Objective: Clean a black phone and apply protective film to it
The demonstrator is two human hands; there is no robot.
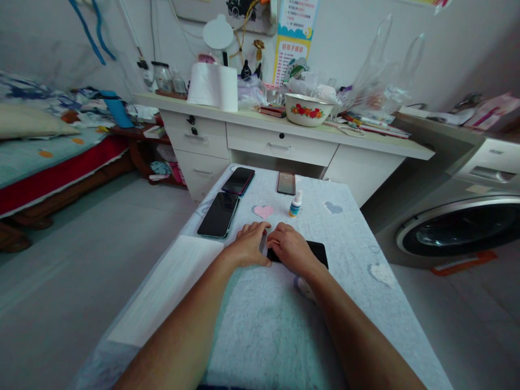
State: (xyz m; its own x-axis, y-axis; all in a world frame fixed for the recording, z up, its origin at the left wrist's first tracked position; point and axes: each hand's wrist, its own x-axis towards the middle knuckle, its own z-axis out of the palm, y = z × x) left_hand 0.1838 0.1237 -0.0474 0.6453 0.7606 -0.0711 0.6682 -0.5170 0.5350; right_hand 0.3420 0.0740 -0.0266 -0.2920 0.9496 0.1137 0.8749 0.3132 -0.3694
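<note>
The black phone (319,251) lies flat on the cloth-covered table (280,325), partly under the right hand (290,246), whose fingers curl downward; whether they pinch anything, I cannot tell. The left hand (247,246) arches beside the phone's left end, thumb and fingers spread. Both forearms (190,309) slant inward. Beyond stands a small bottle (296,206).

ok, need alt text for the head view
A person's right hand curls over a black phone on a cloth-covered table, left hand beside the phone's left end. A small bottle stands just beyond; two more phones lie farther left.
</note>
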